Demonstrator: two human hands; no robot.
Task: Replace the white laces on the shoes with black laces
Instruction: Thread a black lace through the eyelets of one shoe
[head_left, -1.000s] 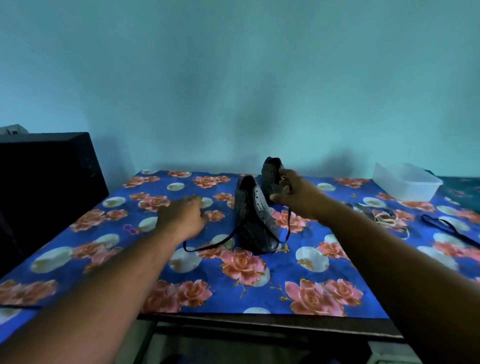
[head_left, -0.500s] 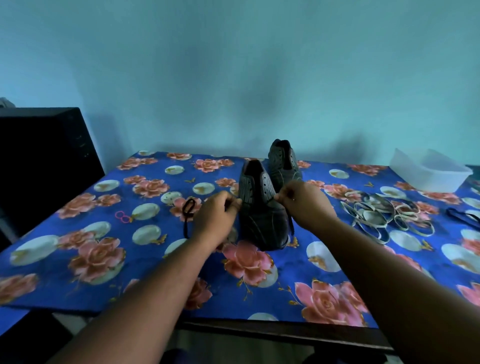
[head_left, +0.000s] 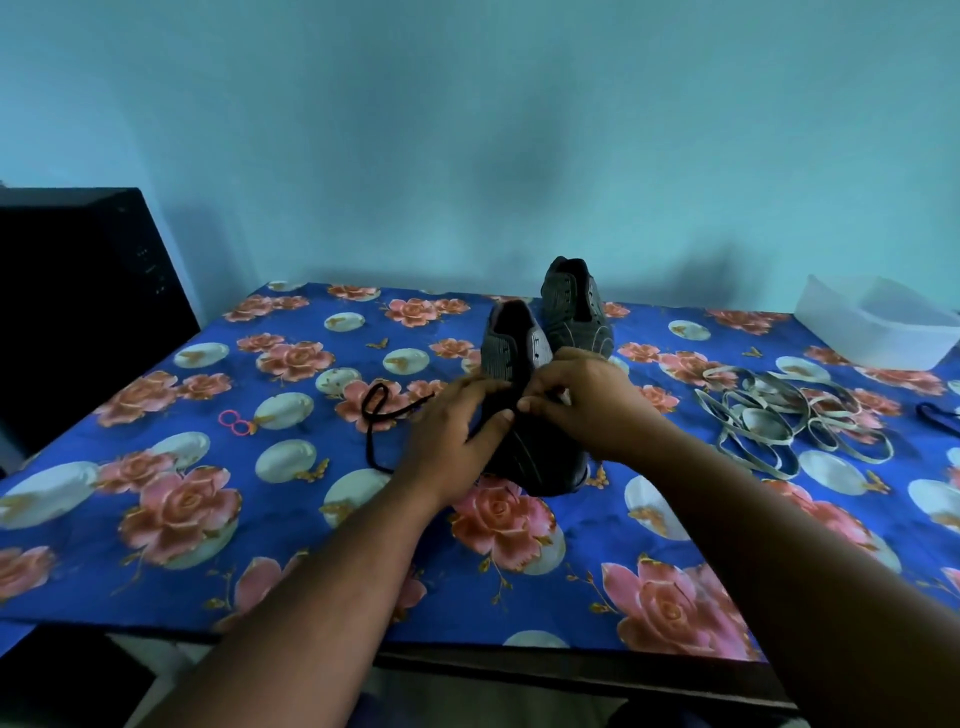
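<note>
near shoe (head_left: 524, 441) on tablecloth (head_left: 156, 519), both your hands over its eyelets | left hand (head_left: 457, 431) fingers laid fairly straight on it, right hand (head_left: 582, 405) pinching, likely black lace (head_left: 379, 421) | lace limp, light; pinch near tip | shoe soft, brace sides

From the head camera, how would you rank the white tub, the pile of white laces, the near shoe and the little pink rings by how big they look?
1. Pile of white laces, most spread out.
2. White tub and near shoe: too alike to rank; the tub is cut by the frame edge, hands cover the shoe.
3. Pink rings, smallest.
</note>
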